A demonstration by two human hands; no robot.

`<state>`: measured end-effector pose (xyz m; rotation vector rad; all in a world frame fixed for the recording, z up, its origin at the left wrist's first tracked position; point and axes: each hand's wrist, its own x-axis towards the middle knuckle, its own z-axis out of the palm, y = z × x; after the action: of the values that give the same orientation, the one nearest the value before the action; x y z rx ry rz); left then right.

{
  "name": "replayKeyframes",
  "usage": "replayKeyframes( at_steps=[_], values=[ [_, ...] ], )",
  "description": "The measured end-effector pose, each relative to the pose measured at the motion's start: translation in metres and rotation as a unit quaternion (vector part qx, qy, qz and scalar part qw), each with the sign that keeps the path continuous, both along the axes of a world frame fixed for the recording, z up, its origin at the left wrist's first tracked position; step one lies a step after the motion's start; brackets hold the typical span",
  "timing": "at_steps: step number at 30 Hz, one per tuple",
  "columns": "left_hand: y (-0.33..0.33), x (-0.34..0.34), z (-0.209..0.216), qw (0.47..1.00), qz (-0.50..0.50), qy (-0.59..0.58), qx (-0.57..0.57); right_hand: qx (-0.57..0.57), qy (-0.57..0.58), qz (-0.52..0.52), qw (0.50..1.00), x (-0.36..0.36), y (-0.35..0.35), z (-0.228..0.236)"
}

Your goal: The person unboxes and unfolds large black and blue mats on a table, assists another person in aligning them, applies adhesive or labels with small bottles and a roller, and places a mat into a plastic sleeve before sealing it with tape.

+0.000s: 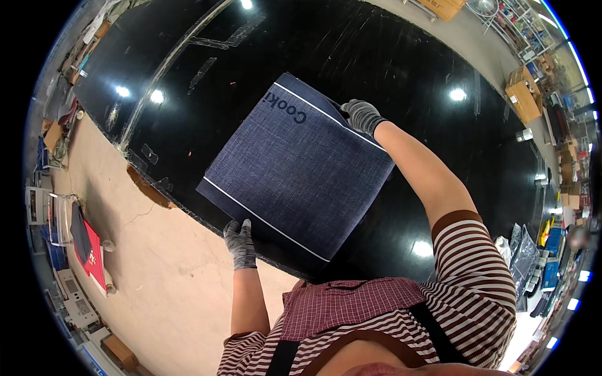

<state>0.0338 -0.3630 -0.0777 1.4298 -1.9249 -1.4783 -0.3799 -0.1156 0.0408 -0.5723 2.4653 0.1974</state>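
A dark blue, woven-looking mat with a white stripe along two opposite sides and dark lettering at one corner lies slantwise on the black table. It looks folded or stacked, as layers show at its far corner. My right hand, in a grey striped knit glove, has its fingers curled on the mat's far right edge, which bulges a little there. At the near left edge is my left hand, in a matching glove, with thumb and fingers apart. Its fingertips are by the mat's edge; whether they touch cannot be told.
Clear tape strips and a pale seam cross the tabletop's left part. The table's near edge has a chipped brown spot. Beyond the right edge stands a cardboard box. A red and black cloth item is at far left.
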Motion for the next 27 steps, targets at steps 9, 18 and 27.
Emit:
replayKeyframes(
  at_steps=[9, 18, 27],
  values=[
    [0.003, -0.003, 0.007, 1.000, 0.000, -0.007, -0.012, -0.031, -0.001, 0.053, 0.998, -0.013, 0.011, -0.025],
    [0.027, -0.031, 0.061, 0.991, 0.030, 0.067, 0.112, -0.216, 0.122, 0.039, 0.968, -0.027, 0.051, -0.054],
    [0.014, -0.016, 0.039, 0.999, -0.024, 0.041, -0.001, -0.243, 0.099, -0.053, 0.964, 0.010, 0.025, -0.026]
  ],
)
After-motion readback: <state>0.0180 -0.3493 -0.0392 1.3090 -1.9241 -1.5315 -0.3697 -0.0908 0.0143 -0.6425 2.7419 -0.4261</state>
